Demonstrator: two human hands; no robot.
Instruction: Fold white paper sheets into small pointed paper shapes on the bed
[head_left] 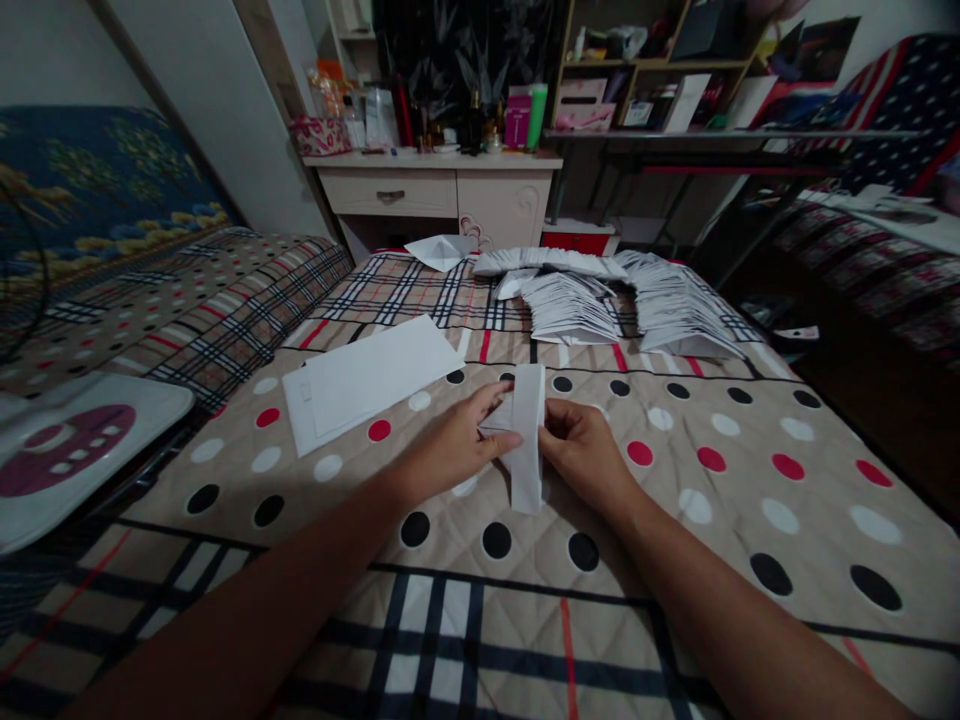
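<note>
Between my two hands, just above the bedspread, is a folded piece of white paper (529, 440) with a long flat strip facing me. My left hand (480, 430) grips it from the left, thumb laid over the front and fingers behind. On its right edge my right hand (581, 440) pinches with curled fingers. A pointed flap of the paper shows at the left hand. Beyond the left hand lie flat white paper sheets (382, 375), overlapping. Farther off are stacks of folded white paper, one in the middle (574, 308) and one to the right (679, 305).
The bed has a dotted, plaid bedspread (720, 540). A single folded paper (441, 250) and a long paper row (547, 262) lie near its far edge. At left is a white plastic item with a purple patch (75, 450). A drawer cabinet (420, 190) stands beyond.
</note>
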